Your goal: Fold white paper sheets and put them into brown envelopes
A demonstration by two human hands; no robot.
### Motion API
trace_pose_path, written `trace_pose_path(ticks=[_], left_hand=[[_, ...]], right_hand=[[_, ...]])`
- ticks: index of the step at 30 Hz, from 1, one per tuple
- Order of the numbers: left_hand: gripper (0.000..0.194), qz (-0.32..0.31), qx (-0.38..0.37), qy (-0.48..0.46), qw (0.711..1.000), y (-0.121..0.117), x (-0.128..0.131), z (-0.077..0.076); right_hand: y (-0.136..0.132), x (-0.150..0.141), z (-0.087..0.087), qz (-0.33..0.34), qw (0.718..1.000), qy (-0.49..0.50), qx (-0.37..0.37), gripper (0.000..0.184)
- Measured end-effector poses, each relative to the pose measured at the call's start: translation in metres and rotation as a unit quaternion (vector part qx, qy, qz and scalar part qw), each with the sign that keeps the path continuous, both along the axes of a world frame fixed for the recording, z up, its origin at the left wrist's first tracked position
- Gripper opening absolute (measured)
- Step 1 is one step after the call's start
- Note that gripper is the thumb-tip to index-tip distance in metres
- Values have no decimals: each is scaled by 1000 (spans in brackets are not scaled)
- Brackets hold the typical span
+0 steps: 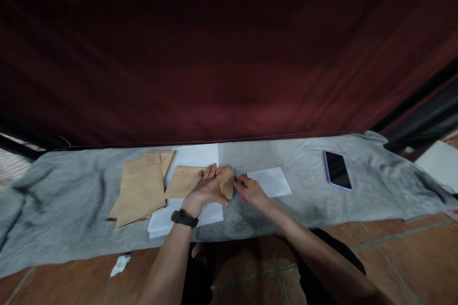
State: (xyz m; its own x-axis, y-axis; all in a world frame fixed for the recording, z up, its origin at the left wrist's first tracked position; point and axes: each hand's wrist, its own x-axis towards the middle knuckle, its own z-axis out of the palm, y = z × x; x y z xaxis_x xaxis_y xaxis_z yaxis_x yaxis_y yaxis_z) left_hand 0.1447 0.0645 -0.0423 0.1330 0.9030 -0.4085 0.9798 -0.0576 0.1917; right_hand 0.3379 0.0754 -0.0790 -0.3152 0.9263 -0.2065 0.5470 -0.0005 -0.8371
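Flat brown paper envelope with red print point(183, 184), lower centre of frame, is likely light, crease-prone, best held by its edges; left hand point(209, 188) spread open over it, right hand point(247, 189) curled at its right end, grip unclear.

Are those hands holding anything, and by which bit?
The left hand is open over an envelope, no grip showing. The right hand is by that envelope's right end; whether it pinches it can't be told.
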Motion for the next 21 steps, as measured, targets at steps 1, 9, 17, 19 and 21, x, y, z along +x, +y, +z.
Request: trace_pose_path(ticks=[1,9,17,19,21], left_hand=[[135,0,1,5,1000,0,0,-1],[136,-17,62,-25,998,-2,2,0],[132,-94,204,-105,969,-8,25,9],[129,-106,233,-116,960,-7,34,12],[128,-115,256,-122,952,-6,42,13]], right_hand=[[3,-8,0,-12,1000,-7,7,24],[8,-18,-2,-51,996,64,27,6],[10,33,3,-87,968,235,-7,28],[12,43,2,-102,957,272,-13,29],[13,51,0,-105,953,285,-9,27]])
